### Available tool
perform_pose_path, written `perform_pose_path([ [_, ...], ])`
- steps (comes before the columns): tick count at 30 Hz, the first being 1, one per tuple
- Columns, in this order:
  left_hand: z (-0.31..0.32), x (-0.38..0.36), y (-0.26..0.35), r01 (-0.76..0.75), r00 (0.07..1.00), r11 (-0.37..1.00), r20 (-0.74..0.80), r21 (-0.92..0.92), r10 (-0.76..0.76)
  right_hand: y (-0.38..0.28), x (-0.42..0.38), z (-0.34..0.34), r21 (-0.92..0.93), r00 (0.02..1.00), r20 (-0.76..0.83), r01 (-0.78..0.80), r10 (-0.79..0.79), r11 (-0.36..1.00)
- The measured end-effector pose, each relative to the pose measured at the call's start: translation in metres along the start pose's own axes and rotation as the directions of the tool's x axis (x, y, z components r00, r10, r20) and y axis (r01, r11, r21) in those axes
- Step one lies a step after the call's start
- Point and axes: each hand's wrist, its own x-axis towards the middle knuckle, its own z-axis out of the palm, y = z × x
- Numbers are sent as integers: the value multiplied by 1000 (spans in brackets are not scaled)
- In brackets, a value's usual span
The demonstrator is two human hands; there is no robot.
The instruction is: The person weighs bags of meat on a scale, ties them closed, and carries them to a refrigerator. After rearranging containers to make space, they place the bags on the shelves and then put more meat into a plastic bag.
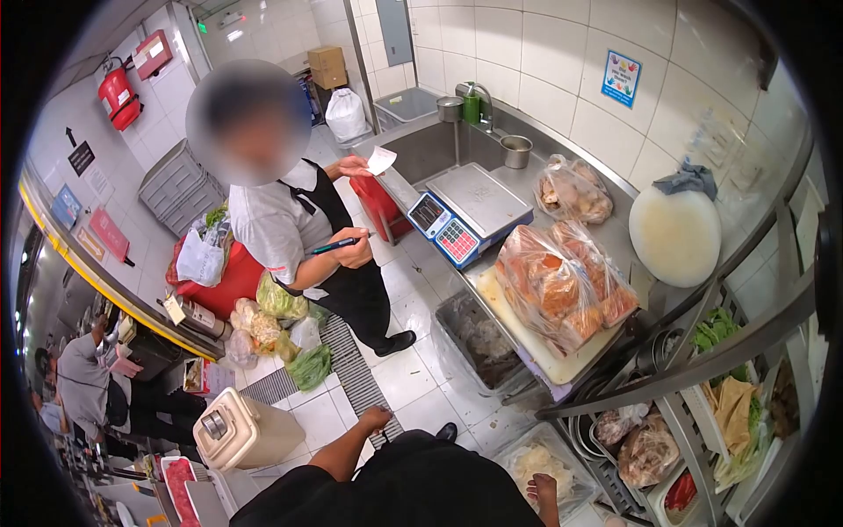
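My left hand (376, 420) hangs low in front of my dark clothing, its fingers loosely curled with nothing seen in them. Above the floor drain grate (356, 351) it touches no object that I can make out. My right hand (543, 488) is down by my side, fingers a little apart and holding nothing visible. Below and beside it stands a clear plastic tub (518, 461) with pale contents. On the steel counter to the right, a large plastic bag of orange-brown meat (566, 281) lies on a white cutting board (518, 338).
A co-worker (290, 211) stands ahead, with a pen (338, 244) and a paper slip (380, 161). A digital scale (483, 198) and another bag of meat (572, 189) sit by the sink. Shelves (694, 422) are at right; a beige bin (255, 435) and vegetable bags (281, 329) at left.
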Motion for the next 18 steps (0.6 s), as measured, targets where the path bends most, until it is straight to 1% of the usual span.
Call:
perform_pose_path([
  [6, 0, 5, -8, -36, 999, 999, 3, 25, 36, -3, -1, 2, -14, 1000, -4, -17, 17, 1000],
  [11, -1, 9, -10, -23, 1000, 999, 6, 35, 23, -6, -4, 6, -43, 1000, -14, -28, 27, 999],
  [14, -3, 5, -7, -19, 1000, 999, 18, 40, 18, -6, -5, 5, -31, 1000, 4, 4, -4, 999],
  [18, -4, 4, -3, -12, 1000, 999, 29, 32, 12, -10, -6, 6, -26, 1000, 0, -1, 1, 1000],
])
